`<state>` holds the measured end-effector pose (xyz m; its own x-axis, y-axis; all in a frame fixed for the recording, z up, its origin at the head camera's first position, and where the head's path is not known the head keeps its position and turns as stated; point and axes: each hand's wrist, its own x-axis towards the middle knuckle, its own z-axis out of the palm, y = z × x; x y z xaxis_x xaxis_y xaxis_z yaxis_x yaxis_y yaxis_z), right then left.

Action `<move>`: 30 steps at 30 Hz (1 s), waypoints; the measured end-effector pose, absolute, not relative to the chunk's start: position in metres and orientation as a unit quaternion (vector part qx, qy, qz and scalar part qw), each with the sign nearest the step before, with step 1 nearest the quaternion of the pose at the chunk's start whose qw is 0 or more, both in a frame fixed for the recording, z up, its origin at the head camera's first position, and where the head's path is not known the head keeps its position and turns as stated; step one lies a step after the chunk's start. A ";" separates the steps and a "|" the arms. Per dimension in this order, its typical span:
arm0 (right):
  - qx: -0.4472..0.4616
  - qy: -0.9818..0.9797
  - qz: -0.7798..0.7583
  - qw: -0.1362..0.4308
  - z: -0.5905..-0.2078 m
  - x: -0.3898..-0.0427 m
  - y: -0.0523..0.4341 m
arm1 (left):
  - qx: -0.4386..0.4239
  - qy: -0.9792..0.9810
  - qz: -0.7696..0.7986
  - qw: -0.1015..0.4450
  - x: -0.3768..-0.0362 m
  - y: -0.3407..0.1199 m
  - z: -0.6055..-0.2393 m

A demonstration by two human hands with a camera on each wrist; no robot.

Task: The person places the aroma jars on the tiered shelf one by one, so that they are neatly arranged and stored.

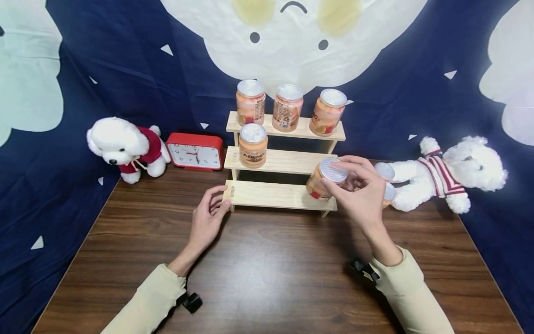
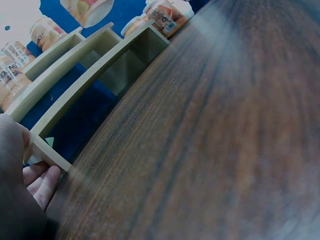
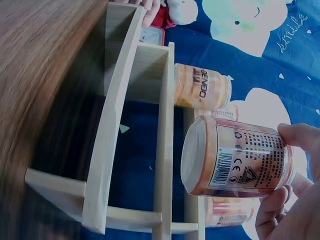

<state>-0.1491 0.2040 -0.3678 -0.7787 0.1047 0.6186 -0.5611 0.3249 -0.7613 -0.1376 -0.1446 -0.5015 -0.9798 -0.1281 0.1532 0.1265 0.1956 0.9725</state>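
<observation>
R hand (image 1: 360, 192) grips a jar (image 1: 324, 180) by its lid end, tilted, just above the wooden rack's (image 1: 275, 195) bottom step. Looks rigid, smooth, prob. slippery, maybe breakable; hold the sides. L hand (image 1: 208, 218), fingers relaxed, steadies the rack's left end.

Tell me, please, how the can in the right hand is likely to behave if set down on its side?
The can is round-walled, so it would probably roll. Its glossy label suggests some slipperiness in the right hand. It looks rigid, with flat ends, so upright on the shelf it should stand steadily.
</observation>
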 end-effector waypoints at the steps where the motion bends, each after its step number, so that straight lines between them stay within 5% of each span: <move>1: 0.151 -0.757 0.563 0.295 -0.368 -0.150 0.202 | 0.002 -0.767 -0.634 0.100 -0.138 -0.145 -0.501; 30: 0.167 -0.748 0.575 0.285 -0.370 -0.187 0.151 | 0.002 -0.767 -0.633 0.099 -0.137 -0.145 -0.502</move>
